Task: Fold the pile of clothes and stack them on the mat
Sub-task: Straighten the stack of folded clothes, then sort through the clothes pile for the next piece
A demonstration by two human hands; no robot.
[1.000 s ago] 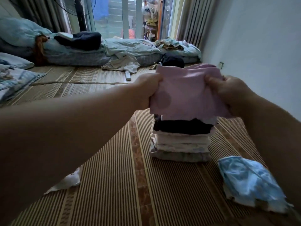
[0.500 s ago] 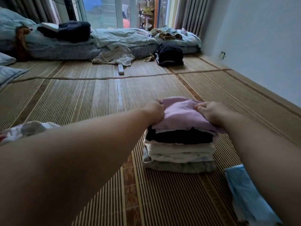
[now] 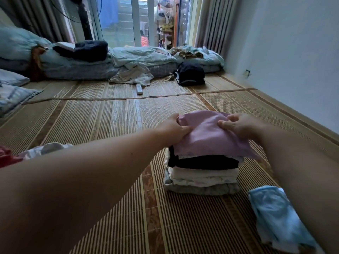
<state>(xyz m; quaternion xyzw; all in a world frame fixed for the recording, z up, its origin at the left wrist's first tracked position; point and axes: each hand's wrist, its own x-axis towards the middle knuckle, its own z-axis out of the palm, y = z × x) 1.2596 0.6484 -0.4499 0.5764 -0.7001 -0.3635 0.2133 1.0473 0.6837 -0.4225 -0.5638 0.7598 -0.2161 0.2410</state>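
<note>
Clothes folded into one stack (image 3: 201, 173) sit on the mat (image 3: 110, 116), right of centre in the frame. From my feed I count six layers: a pink garment (image 3: 207, 136) on top, a thin white dotted edge under it, a black layer, a cream one, a pale one, and a grey one at the bottom. The lower layers are flat and roughly rectangular. The pink one is soft and smooth, domed in the middle, and its near right corner hangs over the edge.

Two hands are on it. The left hand (image 3: 174, 130) pinches the left edge of the pink cloth between thumb and curled fingers. The right hand (image 3: 242, 125) grips the upper right part, fingers curled over the far edge and thumb pressed on top.

The mat is woven of thin slats in tan and brown stripes, with a seam running across the frame above the stack. One light blue garment (image 3: 280, 219), crumpled, lies at lower right, near the stack but apart from it. One white cloth (image 3: 45, 148) and a bit of red cloth (image 3: 6, 157) show at the left edge. One white remote (image 3: 139, 89) lies in the upper middle, before the rumpled bedding (image 3: 139, 57).
</note>
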